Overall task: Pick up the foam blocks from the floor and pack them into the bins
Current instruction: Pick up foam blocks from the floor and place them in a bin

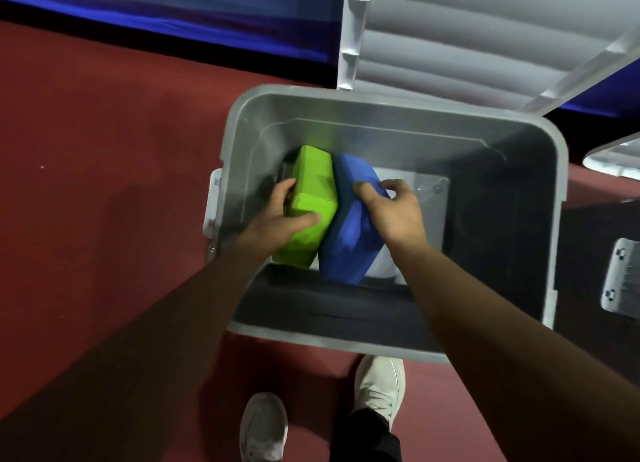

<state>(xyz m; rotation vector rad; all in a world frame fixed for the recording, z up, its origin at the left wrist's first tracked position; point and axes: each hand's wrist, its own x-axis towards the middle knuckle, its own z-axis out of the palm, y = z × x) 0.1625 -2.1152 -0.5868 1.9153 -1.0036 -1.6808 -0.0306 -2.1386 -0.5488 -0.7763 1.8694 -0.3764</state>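
Both my arms reach down into an open grey plastic bin (533,191) on the red floor. My left hand (277,215) grips a lime-green foam block (313,198), thumb across its near face and fingers round its left side. My right hand (394,212) holds a blue foam block (349,233) from above, fingers curled over its top edge. The two blocks stand side by side, touching, in the left half of the bin. Something pale shows on the bin's bottom under the blue block.
The bin's white ribbed lid (450,35) stands propped behind it against a blue wall. A second lid's edge (616,160) and a metal plate (620,281) lie at the right. My two white shoes (379,389) stand just in front of the bin.
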